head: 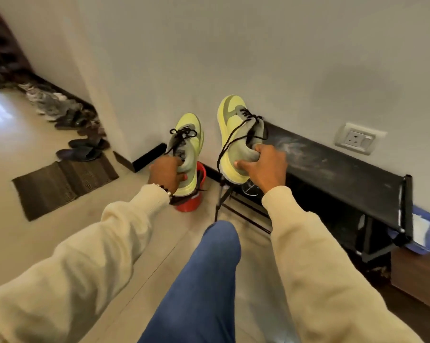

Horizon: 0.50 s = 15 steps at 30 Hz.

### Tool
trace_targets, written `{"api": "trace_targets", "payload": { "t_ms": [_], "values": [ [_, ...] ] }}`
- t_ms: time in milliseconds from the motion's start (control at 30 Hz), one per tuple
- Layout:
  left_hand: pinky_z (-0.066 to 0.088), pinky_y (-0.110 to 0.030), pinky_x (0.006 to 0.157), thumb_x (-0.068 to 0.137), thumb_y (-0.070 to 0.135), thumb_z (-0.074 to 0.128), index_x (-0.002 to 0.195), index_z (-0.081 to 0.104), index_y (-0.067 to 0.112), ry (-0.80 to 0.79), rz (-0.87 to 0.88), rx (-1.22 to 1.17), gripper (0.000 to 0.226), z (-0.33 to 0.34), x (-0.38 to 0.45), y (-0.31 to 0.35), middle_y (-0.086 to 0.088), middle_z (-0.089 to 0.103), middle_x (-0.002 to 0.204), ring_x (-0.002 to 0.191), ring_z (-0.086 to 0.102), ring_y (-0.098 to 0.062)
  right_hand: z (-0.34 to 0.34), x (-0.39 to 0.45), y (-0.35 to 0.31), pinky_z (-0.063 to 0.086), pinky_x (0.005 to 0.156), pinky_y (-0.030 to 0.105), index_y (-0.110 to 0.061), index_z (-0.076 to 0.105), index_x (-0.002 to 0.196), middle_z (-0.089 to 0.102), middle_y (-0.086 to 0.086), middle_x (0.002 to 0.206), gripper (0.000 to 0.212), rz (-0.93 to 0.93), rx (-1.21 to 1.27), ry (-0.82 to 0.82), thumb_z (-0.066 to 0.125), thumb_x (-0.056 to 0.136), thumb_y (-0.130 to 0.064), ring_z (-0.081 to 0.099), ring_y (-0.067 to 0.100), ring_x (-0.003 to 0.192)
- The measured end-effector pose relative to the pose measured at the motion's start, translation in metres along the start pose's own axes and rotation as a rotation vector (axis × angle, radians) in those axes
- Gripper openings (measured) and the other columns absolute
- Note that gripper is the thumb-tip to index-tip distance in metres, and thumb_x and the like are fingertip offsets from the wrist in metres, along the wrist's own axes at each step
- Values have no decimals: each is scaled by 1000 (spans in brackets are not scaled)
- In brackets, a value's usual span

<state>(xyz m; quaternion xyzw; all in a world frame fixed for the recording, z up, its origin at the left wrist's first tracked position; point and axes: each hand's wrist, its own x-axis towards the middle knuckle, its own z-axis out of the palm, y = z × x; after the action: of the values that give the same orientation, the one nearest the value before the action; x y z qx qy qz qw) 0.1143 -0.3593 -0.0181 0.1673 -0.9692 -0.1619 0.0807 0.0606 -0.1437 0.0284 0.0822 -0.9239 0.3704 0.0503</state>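
Pair of yellow-green shoes, both off the ground, one per hand.

- Your left hand (165, 173) grips the left shoe (188, 142) at the heel. The fingers are curled into the opening and the toe points up and away. It hangs over the red bucket (195, 200) on the floor.
- Your right hand (263, 167) is clamped on the right shoe (233, 134) the same way, thumb pressed on the outer side and fingers tucked inside the collar. This shoe sits in the air at the near end of the black rack (332, 169), close to the wall.
- Black laces (222, 151) are untied and loop down from the right shoe.

Step, as I judge it: carrying the pair, not yet set down. The rack's dusty top looks the likeliest landing spot.

The next move calls for turning both soles downward and lowering the shoes side by side. Keep the loose laces off the rack's frame, and uncurl your fingers only once each sole rests flat. The left shoe has farther to go, so mind the bucket.

Off to your left are a mat (63, 184) and a row of footwear (60, 110) along the wall.
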Motion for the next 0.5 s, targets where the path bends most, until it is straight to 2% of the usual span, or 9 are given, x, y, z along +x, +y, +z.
{"api": "trace_targets", "payload": {
  "t_ms": [100,200,300,400,500],
  "values": [
    [32,-32,65,83,17,69,92,65,6,7,-151,-22,15,13,-23,-45,-14,60,94,93,57,-33,39,-12,-17,41,65,34,-24,35,59,55,6,76,46,-43,-7,-112,78,68,-40,53,29,78],
    [34,-32,68,81,17,69,98,68,8,-10,-309,-31,19,39,-46,-92,-17,59,103,98,55,-37,89,-21,-30,44,67,33,-19,47,72,60,9,83,35,-87,-20,-260,76,72,-38,56,28,82],
    [38,-34,72,81,16,70,109,68,10,-46,-431,-52,29,77,-67,-131,-18,58,112,100,56,-39,143,-28,-34,38,64,29,-15,57,84,61,9,86,29,-118,-67,-415,75,74,-35,57,27,82],
    [38,-36,75,83,13,68,117,66,9,-87,-549,-96,34,119,-83,-162,-19,57,116,103,56,-41,204,-32,-28,36,64,29,-10,62,92,64,14,92,34,-122,-138,-543,75,74,-35,60,33,88],
    [37,-37,74,85,14,65,115,65,6,-154,-648,-114,32,162,-94,-187,-20,56,116,101,56,-42,260,-36,-19,40,69,32,-6,62,97,63,17,101,36,-118,-223,-668,74,76,-33,59,36,96]
  ]
}}
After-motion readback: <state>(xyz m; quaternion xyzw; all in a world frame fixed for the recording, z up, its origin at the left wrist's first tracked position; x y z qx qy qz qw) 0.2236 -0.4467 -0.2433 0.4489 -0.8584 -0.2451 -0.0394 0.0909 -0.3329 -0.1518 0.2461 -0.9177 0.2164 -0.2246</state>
